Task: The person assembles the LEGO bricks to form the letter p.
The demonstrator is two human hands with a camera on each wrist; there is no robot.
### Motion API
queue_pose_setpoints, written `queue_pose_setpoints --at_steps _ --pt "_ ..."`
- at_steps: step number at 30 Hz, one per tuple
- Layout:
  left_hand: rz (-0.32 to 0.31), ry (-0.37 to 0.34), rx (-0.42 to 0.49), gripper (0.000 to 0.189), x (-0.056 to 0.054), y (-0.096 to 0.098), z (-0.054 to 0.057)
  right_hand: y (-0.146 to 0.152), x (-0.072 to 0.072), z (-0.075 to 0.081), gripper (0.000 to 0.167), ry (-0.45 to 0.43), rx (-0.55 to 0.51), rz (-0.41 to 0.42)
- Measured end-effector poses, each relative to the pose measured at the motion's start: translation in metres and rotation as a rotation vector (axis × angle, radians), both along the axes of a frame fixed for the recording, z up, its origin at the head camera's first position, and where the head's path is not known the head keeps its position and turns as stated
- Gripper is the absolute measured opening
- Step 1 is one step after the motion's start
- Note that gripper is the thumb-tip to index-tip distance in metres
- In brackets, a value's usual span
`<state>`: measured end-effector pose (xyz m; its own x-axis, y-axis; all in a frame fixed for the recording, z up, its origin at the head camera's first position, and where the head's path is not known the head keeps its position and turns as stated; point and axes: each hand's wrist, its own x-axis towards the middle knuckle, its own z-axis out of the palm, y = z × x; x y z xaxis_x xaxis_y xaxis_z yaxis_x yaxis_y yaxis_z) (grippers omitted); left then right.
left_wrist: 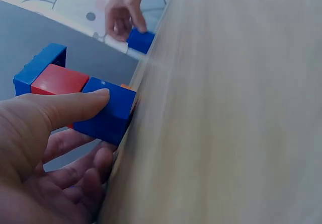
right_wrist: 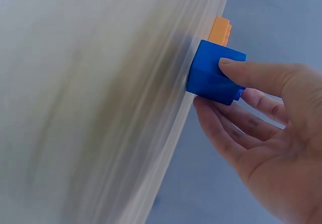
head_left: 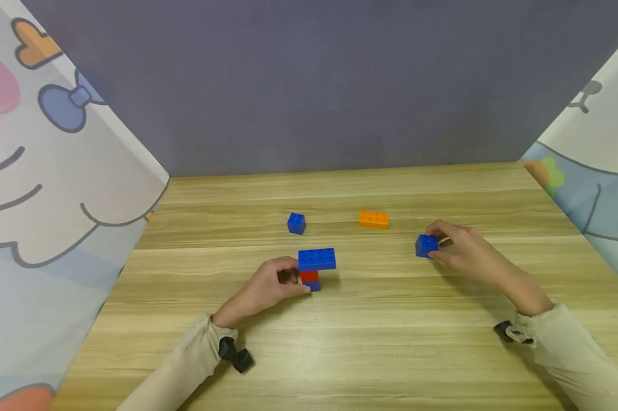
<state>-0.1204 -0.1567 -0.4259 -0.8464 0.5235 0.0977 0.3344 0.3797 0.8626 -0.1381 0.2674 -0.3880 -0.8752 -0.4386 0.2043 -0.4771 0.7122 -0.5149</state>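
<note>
We hold stack (head_left: pixel 309 276) and blue brick (head_left: pixel 425 246)
Our left hand (head_left: pixel 273 283) grips the stack's base on the table (head_left: pixel 370 337), likely against tipping; our right hand (head_left: pixel 470 255) pinches the brick, right of the orange brick (head_left: pixel 373 220).

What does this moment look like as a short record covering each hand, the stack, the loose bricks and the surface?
Left hand: holds the stack, thumb on its bottom brick
Right hand: pinches a blue block between thumb and fingers
Stack order: long blue brick on top, red brick in the middle, blue at the bottom
Overhang: top brick juts rightward in the head view
Loose bricks: small blue brick, orange brick to its right
Surface: wood-grain tabletop
</note>
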Motion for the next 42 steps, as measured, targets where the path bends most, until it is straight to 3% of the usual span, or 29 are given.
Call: queue_pose_setpoints --at_steps 8,23,33,38,42 --pt "-0.025 -0.042 0.0 0.03 0.008 0.01 -0.003 -0.018 0.001 0.001 0.038 0.11 -0.006 0.034" --pt "-0.022 -0.041 -0.025 0.028 0.009 0.011 0.002 -0.053 0.013 0.019 0.037 0.18 -0.037 0.066" --pt "-0.064 0.042 -0.215 0.029 0.018 0.013 0.024 -0.073 0.017 0.028 0.039 0.233 -0.054 0.116" --pt "-0.035 0.085 -0.187 0.041 0.026 0.01 0.039 -0.08 0.019 0.028 0.04 0.26 -0.078 0.146" --pt "-0.021 0.134 -0.178 0.042 0.024 0.015 0.045 -0.085 0.022 0.033 0.041 0.257 -0.097 0.158"
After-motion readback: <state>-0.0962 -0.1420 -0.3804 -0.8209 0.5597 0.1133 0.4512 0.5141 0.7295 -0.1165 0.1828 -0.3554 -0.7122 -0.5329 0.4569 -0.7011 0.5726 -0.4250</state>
